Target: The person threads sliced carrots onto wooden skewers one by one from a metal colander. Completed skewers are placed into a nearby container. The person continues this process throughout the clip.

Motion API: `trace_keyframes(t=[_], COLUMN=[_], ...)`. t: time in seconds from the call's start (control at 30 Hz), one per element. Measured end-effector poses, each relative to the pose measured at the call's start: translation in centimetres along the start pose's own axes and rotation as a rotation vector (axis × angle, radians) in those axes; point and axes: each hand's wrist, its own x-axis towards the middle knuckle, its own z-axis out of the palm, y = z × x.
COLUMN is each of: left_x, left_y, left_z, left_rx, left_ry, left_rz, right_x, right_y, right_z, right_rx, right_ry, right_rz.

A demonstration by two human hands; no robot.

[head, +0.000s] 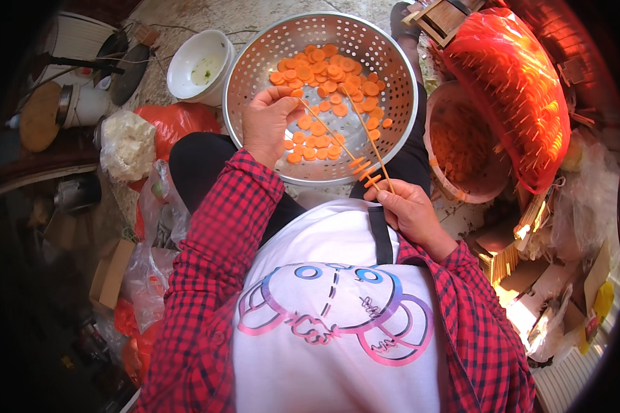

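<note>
In front of me a perforated metal colander [400, 137] holds many loose carrot slices [336, 69]. My right hand [411, 209] grips two thin wooden skewers near their lower ends, at the colander's near rim. One skewer [336, 138] has several carrot slices [361, 168] threaded close to my right fingers. The other skewer [368, 135] looks bare and points up across the colander. My left hand [268, 124], over the colander's left side, pinches a single carrot slice [297, 93] at the far tip of the first skewer.
A white bowl [174, 72] with some liquid stands left of the colander. On the right are a tub [434, 149] of carrot pieces and a red plastic bag [501, 77] full of skewered slices. Plastic bags [178, 121] and a cardboard box [111, 273] lie to the left.
</note>
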Motion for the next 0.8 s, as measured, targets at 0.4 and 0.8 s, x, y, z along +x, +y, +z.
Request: trace_keyframes(t=[0.4,0.8], left_x=[-5.0,-7.0], left_y=[0.6,-0.6], left_z=[2.5,3.8], left_rx=[0.228,0.237], left_ry=[-0.317,-0.343], left_rz=[-0.199,-0.199], right_x=[0.0,0.0], right_y=[-0.1,-0.1], right_z=[0.2,0.2], right_rx=[0.052,0.158], right_ry=[0.056,0.037], right_rz=[-0.026,-0.042])
